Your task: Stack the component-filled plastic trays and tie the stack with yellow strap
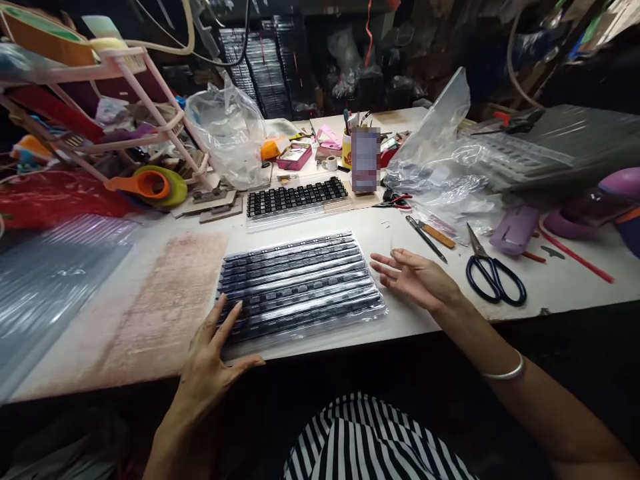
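A clear plastic-wrapped pack with rows of small black parts (300,283) lies flat on the white table in front of me. My left hand (213,347) is spread open, its fingertips resting on the pack's near left corner. Just off the pack's right side is my right hand (413,273), palm turned inward. Its thumb and forefinger appear pinched on a faint see-through sliver, too thin to identify, while the other fingers stretch toward the pack. Behind the pack sits a clear tray of black parts (297,198) in rows.
Scissors (493,270), a black pen (425,238) and a purple tape dispenser (515,230) lie to the right. A phone (365,160) stands at the back. Crumpled clear bags (440,160) and a pink rack (150,100) flank the table. Plastic sheets (60,287) lie left.
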The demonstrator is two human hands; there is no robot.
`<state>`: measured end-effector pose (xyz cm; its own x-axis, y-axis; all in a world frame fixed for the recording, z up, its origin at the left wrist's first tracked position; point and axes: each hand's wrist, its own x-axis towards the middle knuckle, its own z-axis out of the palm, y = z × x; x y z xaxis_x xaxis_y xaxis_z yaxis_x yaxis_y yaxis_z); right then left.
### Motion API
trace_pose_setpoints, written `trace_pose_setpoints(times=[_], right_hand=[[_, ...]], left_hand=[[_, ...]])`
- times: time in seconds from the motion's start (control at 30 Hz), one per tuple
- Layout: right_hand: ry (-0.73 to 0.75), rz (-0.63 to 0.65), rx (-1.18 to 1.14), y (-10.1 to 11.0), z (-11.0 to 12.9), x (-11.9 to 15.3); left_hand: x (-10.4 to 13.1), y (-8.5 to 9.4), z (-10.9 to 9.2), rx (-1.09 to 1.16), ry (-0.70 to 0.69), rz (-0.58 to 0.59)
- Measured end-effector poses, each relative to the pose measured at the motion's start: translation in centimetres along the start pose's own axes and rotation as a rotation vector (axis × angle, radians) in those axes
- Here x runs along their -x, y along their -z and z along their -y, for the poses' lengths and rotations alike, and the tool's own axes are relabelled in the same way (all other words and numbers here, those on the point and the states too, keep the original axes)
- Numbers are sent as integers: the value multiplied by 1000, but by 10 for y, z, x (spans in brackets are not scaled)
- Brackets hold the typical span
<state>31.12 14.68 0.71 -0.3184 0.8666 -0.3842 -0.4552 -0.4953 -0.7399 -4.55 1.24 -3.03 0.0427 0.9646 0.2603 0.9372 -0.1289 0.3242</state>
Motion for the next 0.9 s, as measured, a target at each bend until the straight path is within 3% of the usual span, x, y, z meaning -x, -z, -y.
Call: trace_pose_setpoints(times=[0.13, 0.23, 0.33, 0.43, 0.63, 0.77, 0.9], right_hand=[[156, 152, 30, -6, 12, 5], [262, 62, 212, -5, 8, 5], [195, -43, 320, -3, -6, 4], [138, -1, 280, -6, -15, 4], [-43, -26, 63, -4, 3, -4], [-13, 36, 6, -3, 12, -8], [158, 47, 50, -7, 10, -10]], left_hand=[[-1, -2, 1, 23, 62, -44], [-1, -3, 1, 9, 123, -51], [-1, -4, 1, 8, 120, -42], [-1, -3, 0, 42, 98, -63], [1, -5, 5, 64, 29, -71], [1, -8, 9, 32, 31, -55], [3, -7, 10, 102, 139, -126]])
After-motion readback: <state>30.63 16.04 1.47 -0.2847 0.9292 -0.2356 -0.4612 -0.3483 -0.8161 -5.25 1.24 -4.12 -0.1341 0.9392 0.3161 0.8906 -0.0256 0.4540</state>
